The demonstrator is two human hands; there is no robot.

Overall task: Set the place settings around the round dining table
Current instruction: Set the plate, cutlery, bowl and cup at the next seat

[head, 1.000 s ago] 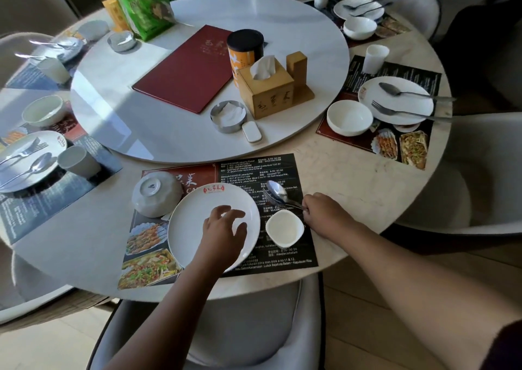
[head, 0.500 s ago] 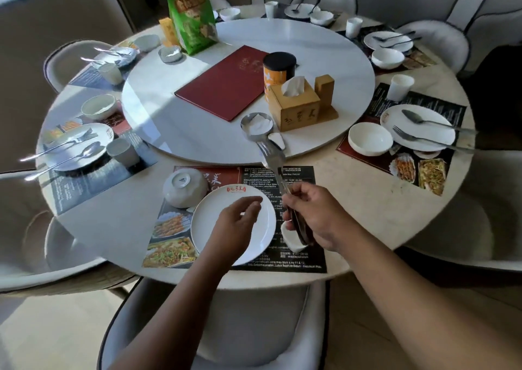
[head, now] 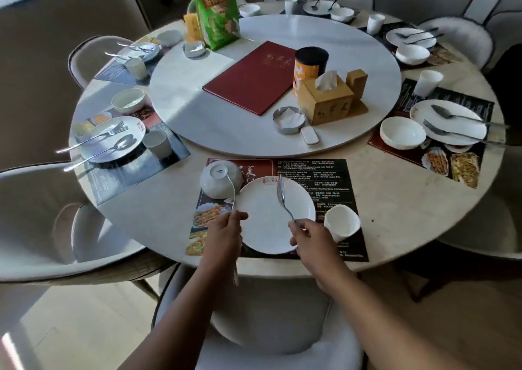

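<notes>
Now, left hand and right hand each pinch a utensil over the plate; the left one may clip the bowl at ten o'clock.

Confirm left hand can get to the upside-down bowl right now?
Likely yes: the bowl sits just past the left hand, nothing between. But that hand holds cutlery, so gripping the bowl looks awkward.

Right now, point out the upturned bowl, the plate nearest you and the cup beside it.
upturned bowl (head: 214, 189): head view, on its rounded side wall.
plate (head: 262, 228): head view, on its bare centre.
cup (head: 342, 223): head view, on the middle of its white body.
</notes>
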